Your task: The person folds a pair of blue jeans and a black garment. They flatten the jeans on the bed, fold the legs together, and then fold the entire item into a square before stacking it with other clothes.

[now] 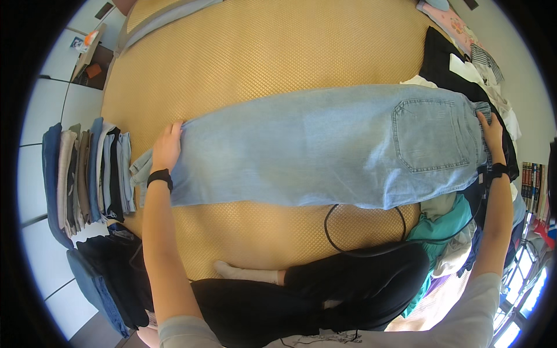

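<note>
A pair of light-blue denim jeans (278, 148) stretches sideways across the woven mat in front of me, folded lengthwise. Its back pocket (431, 135) faces up near the right end. My left hand (167, 145) grips the leg's upper edge toward the left end, and the hem (140, 167) sticks out beyond my wrist. At the other end, my right hand (491, 132) holds the gathered waistband (482, 108). Both wrists wear black bands. My palms and part of the fingers are hidden.
A row of folded clothes (89, 174) stands at the left, with dark folded trousers (113, 278) nearer me. Loose garments lie at the right, including a teal one (444, 222) and a black one (439, 56). A black cable (327, 224) loops over the woven mat (270, 52) beside my crossed legs.
</note>
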The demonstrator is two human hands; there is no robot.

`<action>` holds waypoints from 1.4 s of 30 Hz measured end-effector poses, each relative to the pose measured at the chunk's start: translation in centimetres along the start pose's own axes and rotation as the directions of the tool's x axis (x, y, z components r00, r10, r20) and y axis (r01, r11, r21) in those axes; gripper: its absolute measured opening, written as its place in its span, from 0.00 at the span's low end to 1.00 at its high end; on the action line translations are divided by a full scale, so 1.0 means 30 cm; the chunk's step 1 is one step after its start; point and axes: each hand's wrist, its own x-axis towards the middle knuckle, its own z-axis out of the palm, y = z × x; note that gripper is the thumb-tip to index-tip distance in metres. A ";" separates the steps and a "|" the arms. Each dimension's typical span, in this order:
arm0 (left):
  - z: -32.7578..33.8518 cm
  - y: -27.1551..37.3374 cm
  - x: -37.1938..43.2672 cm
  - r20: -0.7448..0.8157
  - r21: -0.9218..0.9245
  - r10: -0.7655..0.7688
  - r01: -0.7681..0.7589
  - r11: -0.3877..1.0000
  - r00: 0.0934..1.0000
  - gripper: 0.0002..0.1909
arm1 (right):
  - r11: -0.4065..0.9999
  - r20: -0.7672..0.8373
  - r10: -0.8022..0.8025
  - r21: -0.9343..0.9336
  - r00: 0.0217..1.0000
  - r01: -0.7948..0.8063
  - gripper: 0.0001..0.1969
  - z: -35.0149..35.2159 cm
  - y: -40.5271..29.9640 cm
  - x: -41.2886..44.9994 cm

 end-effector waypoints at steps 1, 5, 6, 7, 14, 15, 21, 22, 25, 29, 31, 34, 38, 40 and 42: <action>0.014 -0.020 -0.015 -0.079 0.015 -0.006 0.008 1.000 0.997 0.14 | 1.000 0.008 -0.007 0.009 1.000 0.007 0.40 0.007 -0.049 -0.015; -0.048 0.041 -0.061 -0.201 0.039 -0.071 0.081 0.996 0.977 0.16 | 0.983 0.085 0.111 -0.153 0.990 -0.097 0.36 -0.019 -0.112 -0.038; -0.065 0.057 -0.088 -0.209 0.049 -0.086 0.098 0.994 0.974 0.16 | 0.960 -0.012 0.080 -0.268 0.997 -0.081 0.34 -0.023 -0.059 -0.022; -0.078 0.051 -0.133 -0.295 0.113 -0.021 0.056 0.992 0.955 0.18 | 0.930 -0.094 0.039 -0.362 0.995 -0.071 0.31 -0.013 -0.099 -0.041; -0.134 0.050 -0.498 -0.386 -0.191 -0.427 0.382 0.904 0.818 0.20 | 0.962 -0.336 -0.271 -0.087 0.902 0.257 0.22 -0.170 -0.460 -0.331; -0.107 0.013 -0.555 -0.394 -0.183 -0.434 0.394 0.901 0.810 0.20 | 0.899 -0.276 -0.418 0.007 0.865 0.437 0.21 -0.190 -0.544 -0.392; 0.073 -0.203 -0.727 0.052 -0.788 -0.832 0.534 0.305 0.552 0.23 | 0.572 0.015 -0.809 0.249 0.587 0.782 0.22 -0.241 -0.915 -0.771; 0.097 -0.208 -0.708 -0.049 -0.795 -0.856 0.499 0.345 0.514 0.23 | 0.504 0.060 -0.859 0.274 0.509 0.819 0.23 -0.238 -0.935 -0.800; 0.100 -0.145 -0.629 0.025 -0.882 -0.876 0.422 0.207 0.482 0.23 | 0.454 0.132 -0.891 0.234 0.435 0.859 0.23 -0.155 -0.917 -0.851; 0.201 -0.301 -0.644 -0.014 -0.895 -0.876 0.384 0.226 0.482 0.17 | 0.461 0.102 -0.887 0.169 0.450 0.871 0.19 -0.065 -0.920 -0.872; 0.200 -0.279 -0.625 0.033 -0.915 -0.881 0.369 0.163 0.471 0.17 | 0.475 0.075 -0.880 0.170 0.469 0.863 0.18 -0.052 -0.910 -0.865; 0.119 -0.242 -0.622 0.209 -0.928 -0.841 0.372 -0.010 0.498 0.16 | 0.510 0.061 -0.857 0.243 0.512 0.825 0.16 -0.051 -0.885 -0.845; 0.001 -0.242 -0.605 0.101 -0.992 -0.838 0.115 -0.046 0.536 0.14 | 0.671 0.145 -0.713 0.428 0.686 0.606 0.13 -0.111 -0.879 -0.775; -0.090 -0.224 -0.559 0.078 -0.996 -0.847 0.075 -0.045 0.526 0.13 | 0.736 0.191 -0.626 0.464 0.756 0.493 0.12 -0.170 -0.884 -0.723; -0.156 -0.256 -0.532 -0.014 -0.995 -0.811 -0.090 -0.047 0.585 0.13 | 0.735 0.179 -0.608 0.496 0.774 0.462 0.11 -0.202 -0.904 -0.700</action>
